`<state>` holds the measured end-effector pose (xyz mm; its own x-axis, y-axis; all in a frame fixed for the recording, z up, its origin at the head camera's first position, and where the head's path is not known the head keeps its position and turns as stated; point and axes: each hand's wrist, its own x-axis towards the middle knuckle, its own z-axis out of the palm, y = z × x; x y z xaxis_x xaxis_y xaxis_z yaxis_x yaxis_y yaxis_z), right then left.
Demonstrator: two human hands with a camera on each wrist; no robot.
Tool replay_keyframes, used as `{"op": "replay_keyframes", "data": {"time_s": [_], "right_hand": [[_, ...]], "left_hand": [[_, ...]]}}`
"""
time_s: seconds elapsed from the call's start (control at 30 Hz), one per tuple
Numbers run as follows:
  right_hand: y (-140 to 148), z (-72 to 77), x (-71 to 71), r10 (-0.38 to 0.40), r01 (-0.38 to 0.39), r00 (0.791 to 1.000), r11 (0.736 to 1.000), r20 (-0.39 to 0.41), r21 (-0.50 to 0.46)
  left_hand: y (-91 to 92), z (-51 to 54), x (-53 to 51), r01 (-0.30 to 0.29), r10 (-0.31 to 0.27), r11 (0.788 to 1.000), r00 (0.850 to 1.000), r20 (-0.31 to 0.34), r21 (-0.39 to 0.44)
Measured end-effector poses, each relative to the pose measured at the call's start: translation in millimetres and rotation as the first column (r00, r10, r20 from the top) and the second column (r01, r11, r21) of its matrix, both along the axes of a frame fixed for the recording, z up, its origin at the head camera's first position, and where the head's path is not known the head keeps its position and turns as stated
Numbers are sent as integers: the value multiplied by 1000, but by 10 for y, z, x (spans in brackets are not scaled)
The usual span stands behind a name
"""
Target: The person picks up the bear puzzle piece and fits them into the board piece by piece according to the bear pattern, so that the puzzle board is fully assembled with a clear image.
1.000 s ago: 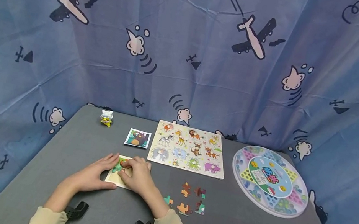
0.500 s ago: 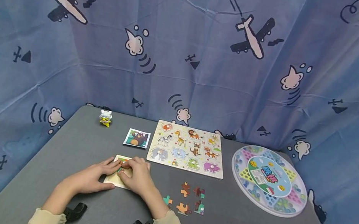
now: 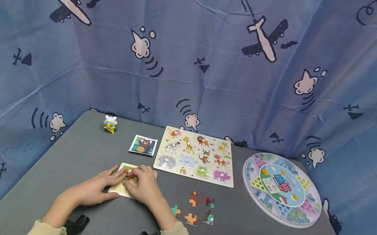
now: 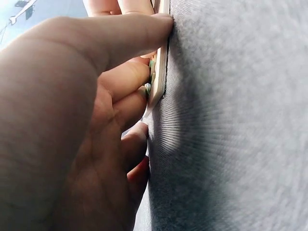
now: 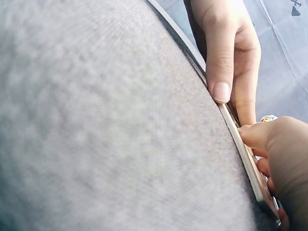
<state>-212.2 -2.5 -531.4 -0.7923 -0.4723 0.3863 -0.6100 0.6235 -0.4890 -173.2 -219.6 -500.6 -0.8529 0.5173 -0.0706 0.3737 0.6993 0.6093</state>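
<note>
A small wooden puzzle board (image 3: 118, 190) lies flat on the grey table, with green and orange pieces partly showing in its upper part. My left hand (image 3: 99, 187) rests at its left side, fairly straight fingertips on the pieces and thumb (image 4: 156, 28) against the near edge. From the right, my right hand (image 3: 143, 184) bends over the board and pinches a jigsaw piece, mostly hidden under its fingers. In the right wrist view its thumb (image 5: 252, 134) touches the board's surface. Several loose jigsaw pieces (image 3: 191, 218) lie right of the board.
Behind the board is a bear picture card (image 3: 143, 145). An animal peg puzzle (image 3: 197, 155) lies beside it. Farther right sits a round game board (image 3: 281, 190); a small toy figure (image 3: 110, 124) stands at the back left. A patterned curtain (image 3: 198, 54) hangs behind the table.
My left fingers have shifted slightly over the upper part of the board and now cover more of the green piece. My right hand has stayed nearly in place. The loose pieces lie unmoved.
</note>
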Motion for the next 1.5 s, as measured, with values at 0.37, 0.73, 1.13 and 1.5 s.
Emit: {"op": "replay_keyframes", "data": {"time_s": [0.37,0.73,1.13,1.5], "right_hand": [[-26,19,-11,-38,38,999,999,27,-4],[284,364,-49,62,-33,985,985,163,-172],[1185,654,-29,-95,122,986,972,136,-201],[1969,651,136,-239,250,968,952,79,-178]], "left_hand": [[3,4,-24,19,-18,999,1000,-20,27],[9,-12,0,9,-9,1000,1000,-25,-6],[-9,-25,-24,4,-4,1000,1000,-16,6],[-11,-51,-7,0,0,1000,1000,-23,23]]}}
